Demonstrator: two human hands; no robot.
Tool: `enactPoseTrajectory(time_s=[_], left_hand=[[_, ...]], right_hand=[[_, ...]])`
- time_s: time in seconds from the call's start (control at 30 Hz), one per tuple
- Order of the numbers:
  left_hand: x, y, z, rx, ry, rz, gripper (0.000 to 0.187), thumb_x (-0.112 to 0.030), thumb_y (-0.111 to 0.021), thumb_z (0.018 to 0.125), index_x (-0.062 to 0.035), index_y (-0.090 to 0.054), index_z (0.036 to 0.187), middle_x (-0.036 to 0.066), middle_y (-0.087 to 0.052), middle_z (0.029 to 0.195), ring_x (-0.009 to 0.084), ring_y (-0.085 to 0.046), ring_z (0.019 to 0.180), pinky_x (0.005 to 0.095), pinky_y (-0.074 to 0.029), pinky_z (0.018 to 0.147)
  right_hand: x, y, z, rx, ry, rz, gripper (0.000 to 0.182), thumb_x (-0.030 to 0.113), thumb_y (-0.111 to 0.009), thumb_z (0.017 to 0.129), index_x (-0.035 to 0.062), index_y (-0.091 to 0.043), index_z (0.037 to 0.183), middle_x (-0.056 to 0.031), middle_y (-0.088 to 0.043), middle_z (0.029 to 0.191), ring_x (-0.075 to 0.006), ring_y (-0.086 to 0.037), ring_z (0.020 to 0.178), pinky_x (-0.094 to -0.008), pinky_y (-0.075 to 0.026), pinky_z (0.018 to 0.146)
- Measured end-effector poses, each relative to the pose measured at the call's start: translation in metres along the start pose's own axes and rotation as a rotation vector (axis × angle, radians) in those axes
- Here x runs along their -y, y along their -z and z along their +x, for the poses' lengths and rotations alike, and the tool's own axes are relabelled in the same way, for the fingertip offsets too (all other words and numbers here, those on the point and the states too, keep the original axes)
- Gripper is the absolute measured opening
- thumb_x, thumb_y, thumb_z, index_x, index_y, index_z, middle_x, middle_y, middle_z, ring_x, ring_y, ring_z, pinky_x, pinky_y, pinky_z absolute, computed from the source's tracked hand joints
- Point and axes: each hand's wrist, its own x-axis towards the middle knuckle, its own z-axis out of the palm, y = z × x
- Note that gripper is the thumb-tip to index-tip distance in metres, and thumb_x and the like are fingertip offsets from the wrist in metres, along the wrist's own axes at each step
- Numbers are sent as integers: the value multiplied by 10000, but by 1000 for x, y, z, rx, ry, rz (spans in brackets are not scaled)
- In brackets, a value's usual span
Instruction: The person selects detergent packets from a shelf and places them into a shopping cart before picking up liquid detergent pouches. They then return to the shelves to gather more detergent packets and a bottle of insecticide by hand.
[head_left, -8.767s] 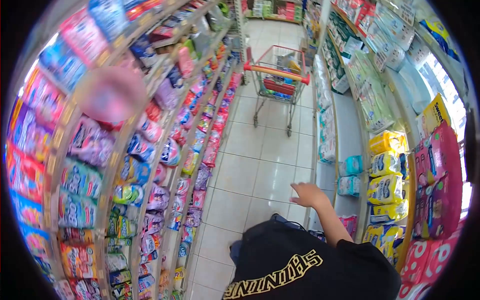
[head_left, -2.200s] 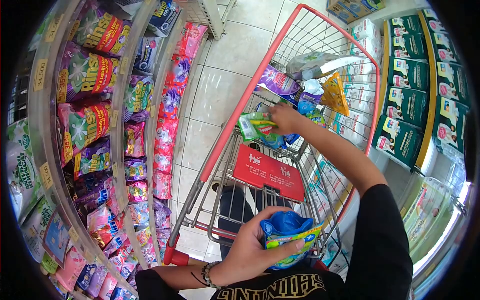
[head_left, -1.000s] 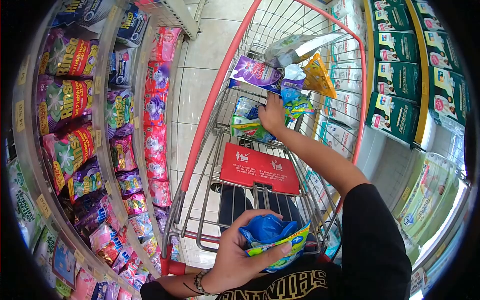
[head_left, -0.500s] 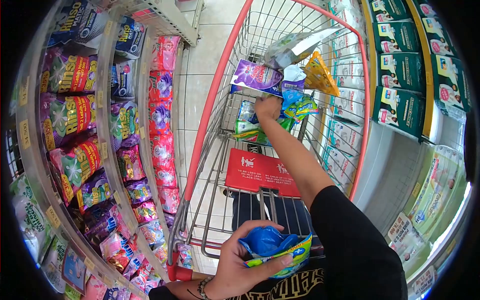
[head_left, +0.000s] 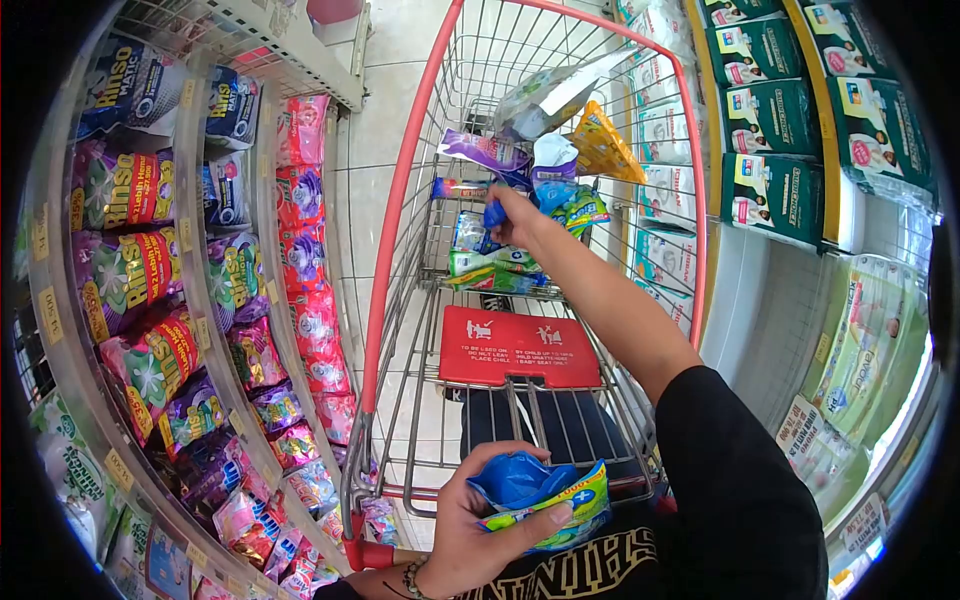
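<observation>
Red-rimmed wire cart (head_left: 392,215) of packets, right hand (head_left: 517,218) pinching one, left hand (head_left: 470,520) fingers around blue pouch (head_left: 540,490)

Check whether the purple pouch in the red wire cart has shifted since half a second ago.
Yes. The purple pouch has tipped flatter and sits farther toward the cart's far end, judged against the red wire cart rim, with the right hand just below it.

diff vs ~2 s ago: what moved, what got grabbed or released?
The right hand let go of the green pouch, now lying in the cart, and reached further in among the packets, pinching something blue. The left hand still holds the blue refill pack.
</observation>
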Motion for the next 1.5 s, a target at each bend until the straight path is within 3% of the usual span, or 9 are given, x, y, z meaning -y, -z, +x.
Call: enactPoseTrajectory(time_s=[0.17,0.23,0.27,0.37,0.43,0.5,1.03,1.13,1.5], left_hand=[[-12,-3,3,43,26,-26,549,-17,-838,777,-5,-530,1231,83,-651,1100,126,-659,990,287,-540,895],[-10,-1,2,76,21,-22,536,-13,-825,806,1,-523,1248,92,-633,1197,129,-652,1050,282,-533,932],[-10,-2,2,80,17,-23,538,-14,-825,806,0,-521,1250,93,-633,1196,128,-652,1050,283,-534,931],[-11,-6,2,57,20,-27,551,-29,-839,778,-7,-529,1233,77,-649,1089,121,-657,985,284,-539,890],[-13,-9,3,35,30,-31,562,-43,-852,750,-14,-538,1215,61,-664,982,114,-662,920,283,-543,848],[-15,-9,3,6,32,-15,571,-51,-860,743,-13,-539,1214,63,-663,982,112,-660,917,279,-541,847],[-18,-11,5,-46,34,-17,574,-30,-862,726,-8,-540,1200,69,-645,1013,116,-652,927,284,-535,860],[-13,-9,6,-57,29,-23,570,-32,-862,723,-9,-546,1197,72,-633,1041,119,-643,949,287,-530,872],[-4,-8,3,-148,-9,1,579,-42,-859,718,-16,-525,1191,78,-639,981,150,-661,924,302,-538,870]], right_hand=[[-24,31,16,-187,116,-447,297,126,-715,660,-15,-691,921,-103,-686,822,-262,-662,690,-414,-522,562],[-6,29,-10,-66,177,-1504,375,95,-731,618,-72,-703,952,-157,-721,943,-291,-719,806,-428,-561,657],[9,17,-19,107,-38,-1822,493,67,-676,700,-15,-629,1184,-181,-688,1162,-321,-675,1076,-436,-565,833],[-3,8,-43,-95,628,-1643,508,139,-733,709,29,-635,1195,-177,-710,1069,-309,-701,1013,-428,-558,859],[-7,-12,-53,-114,612,-1696,511,114,-709,750,86,-601,1249,-171,-651,1189,-318,-628,1147,-459,-526,923],[-19,-18,-41,-213,1110,-1827,484,61,-695,743,106,-625,1221,-171,-563,1288,-332,-546,1232,-481,-520,915],[-65,-44,-1,-428,1055,-1710,424,74,-634,817,119,-623,1239,-145,-555,1134,-301,-555,1123,-475,-450,937],[-60,-40,6,-524,1299,-1660,508,102,-666,789,141,-608,1292,-162,-549,1144,-320,-543,1135,-488,-422,960],[-18,-53,-7,-154,749,-1873,414,238,-686,791,167,-699,1198,-171,-554,1219,-345,-517,1213,-513,-369,1046]])
